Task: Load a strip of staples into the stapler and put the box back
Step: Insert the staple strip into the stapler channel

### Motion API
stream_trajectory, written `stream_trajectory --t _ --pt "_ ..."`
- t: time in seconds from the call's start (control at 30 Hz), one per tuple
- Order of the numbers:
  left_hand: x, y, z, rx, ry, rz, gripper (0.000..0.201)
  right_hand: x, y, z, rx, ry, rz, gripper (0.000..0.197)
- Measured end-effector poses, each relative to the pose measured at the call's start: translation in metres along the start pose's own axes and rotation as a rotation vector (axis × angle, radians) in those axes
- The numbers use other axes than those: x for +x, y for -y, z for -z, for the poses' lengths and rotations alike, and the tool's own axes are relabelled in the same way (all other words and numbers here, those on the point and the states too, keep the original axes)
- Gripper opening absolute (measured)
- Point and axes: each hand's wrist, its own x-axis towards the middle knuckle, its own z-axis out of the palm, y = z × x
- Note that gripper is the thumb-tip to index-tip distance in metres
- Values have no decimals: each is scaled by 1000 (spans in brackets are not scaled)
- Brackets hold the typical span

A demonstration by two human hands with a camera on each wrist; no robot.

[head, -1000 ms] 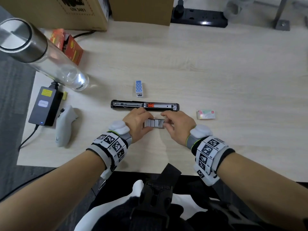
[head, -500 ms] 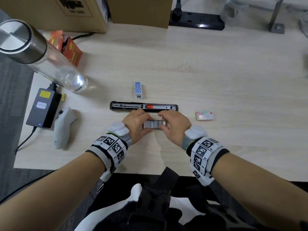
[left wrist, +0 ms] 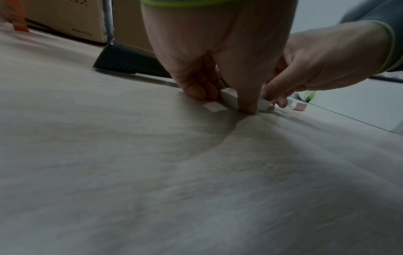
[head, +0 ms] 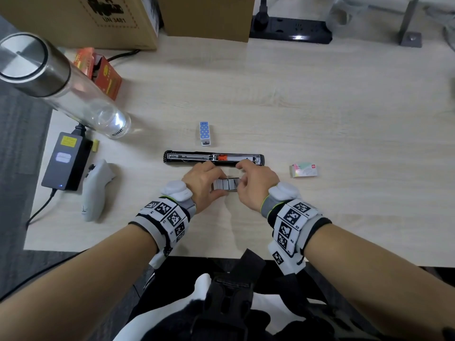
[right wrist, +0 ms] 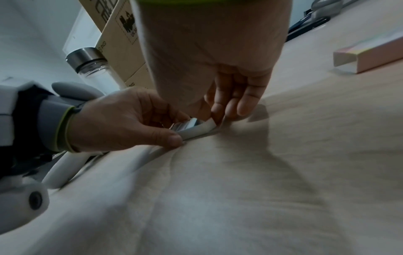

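Observation:
The black stapler (head: 213, 158) lies opened flat on the table, its metal channel and orange pusher facing up. Just in front of it sits the white inner tray (head: 225, 184) of the staple box, filled with shiny strips of staples (right wrist: 189, 124). My left hand (head: 216, 187) grips the tray's left end between thumb and fingers, seen close in the left wrist view (left wrist: 229, 99). At the tray's right end, my right hand (head: 242, 180) pinches with curled fingers (right wrist: 229, 103). The pastel outer sleeve (head: 304, 170) of the box lies to the right, apart from both hands.
A small blue dotted box (head: 204, 132) stands behind the stapler. At the left are a glass bottle (head: 73, 94), a power adapter (head: 64, 161), a white controller (head: 94, 190) and an orange carton (head: 103, 72). Cardboard boxes (head: 98, 18) and a power strip (head: 290, 30) line the back.
Both hands stay on the tray in the same spot. The right thumb and fingers have closed in over the tray's right end, covering part of the staples.

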Motion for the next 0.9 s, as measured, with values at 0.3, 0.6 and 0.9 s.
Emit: stream_trajectory --t 0.3,0.6,0.9 --pt "0 -3 3 12 33 19 35 -2 -5 6 -8 17 -5 42" --pt "1 -12 19 4 37 -63 49 -5 -15 29 203 -94 78 36" --pt "17 -33 29 -213 14 -49 26 1 4 30 299 -24 110 37"
